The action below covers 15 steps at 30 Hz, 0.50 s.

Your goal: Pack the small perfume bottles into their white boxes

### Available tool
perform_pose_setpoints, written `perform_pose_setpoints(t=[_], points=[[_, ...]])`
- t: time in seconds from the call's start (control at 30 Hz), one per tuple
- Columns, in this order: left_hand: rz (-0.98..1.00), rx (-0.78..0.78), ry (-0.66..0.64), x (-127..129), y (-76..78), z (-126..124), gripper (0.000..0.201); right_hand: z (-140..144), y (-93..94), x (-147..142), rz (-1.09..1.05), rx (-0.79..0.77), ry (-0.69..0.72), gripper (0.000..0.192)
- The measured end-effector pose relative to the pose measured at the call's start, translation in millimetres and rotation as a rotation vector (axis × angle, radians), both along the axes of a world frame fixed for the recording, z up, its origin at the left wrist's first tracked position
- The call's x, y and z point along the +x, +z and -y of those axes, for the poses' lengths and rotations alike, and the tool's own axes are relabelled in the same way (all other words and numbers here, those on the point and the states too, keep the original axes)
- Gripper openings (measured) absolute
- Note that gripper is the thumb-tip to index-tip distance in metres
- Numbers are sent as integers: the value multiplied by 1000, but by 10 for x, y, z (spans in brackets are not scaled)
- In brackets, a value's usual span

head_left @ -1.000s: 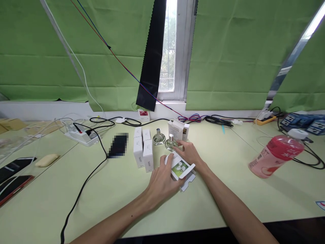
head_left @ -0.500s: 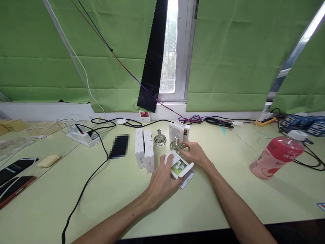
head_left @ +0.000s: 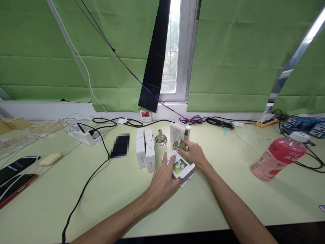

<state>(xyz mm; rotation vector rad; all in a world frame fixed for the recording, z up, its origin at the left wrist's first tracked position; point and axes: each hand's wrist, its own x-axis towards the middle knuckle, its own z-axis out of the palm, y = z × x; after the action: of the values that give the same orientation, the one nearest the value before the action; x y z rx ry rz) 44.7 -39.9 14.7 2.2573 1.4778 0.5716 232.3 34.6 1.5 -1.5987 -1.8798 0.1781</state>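
The left hand (head_left: 162, 178) is gripping an open flowered box (head_left: 180, 166) near the table's (head_left: 114, 196) middle. The right hand (head_left: 194, 154) is pinching a bottle (head_left: 178, 145) just beyond the box, with 4 white boxes (head_left: 145, 150) standing to the left.

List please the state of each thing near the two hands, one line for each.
Flower-print box: open, flaps out, held by left hand.
Green bottle: upright, capped, gripped by right hand.
Second bottle: upright, capped, untouched.
Small white boxes: closed, standing together.
Box behind: top flap open.
Pink bottle: tilted, capped.
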Motion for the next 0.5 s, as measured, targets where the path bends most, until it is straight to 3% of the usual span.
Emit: perform_pose_setpoints(t=[0.27,0.5], points=[[-26,143,-43,27,-4,-16,40,-26,-18,3,-21,7,19,31],[-55,164,-50,-17,-27,-76,29,30,75,71,52,-7,-19,23]])
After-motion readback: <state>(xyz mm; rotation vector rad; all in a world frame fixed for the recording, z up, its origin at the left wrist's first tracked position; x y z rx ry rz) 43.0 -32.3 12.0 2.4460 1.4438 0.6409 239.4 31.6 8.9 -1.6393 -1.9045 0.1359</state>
